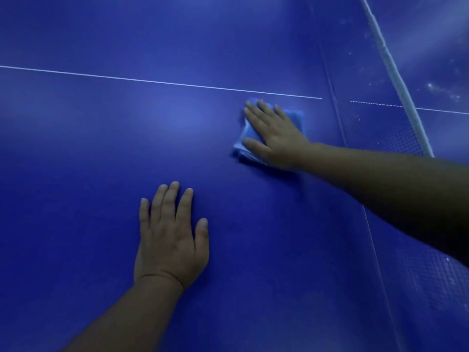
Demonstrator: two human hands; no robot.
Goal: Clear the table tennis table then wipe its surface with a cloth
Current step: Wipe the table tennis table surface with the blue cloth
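Observation:
The blue table tennis table fills the view, with a thin white centre line across it. A folded blue cloth lies flat on the surface just below that line, right of centre. My right hand presses down on the cloth with straight, spread fingers and covers most of it. My left hand rests flat on the bare table lower down, fingers straight and holding nothing.
The net stands at the right, its white top band running diagonally from the top edge downward. Beyond it lies the other half of the table, speckled with pale dust spots.

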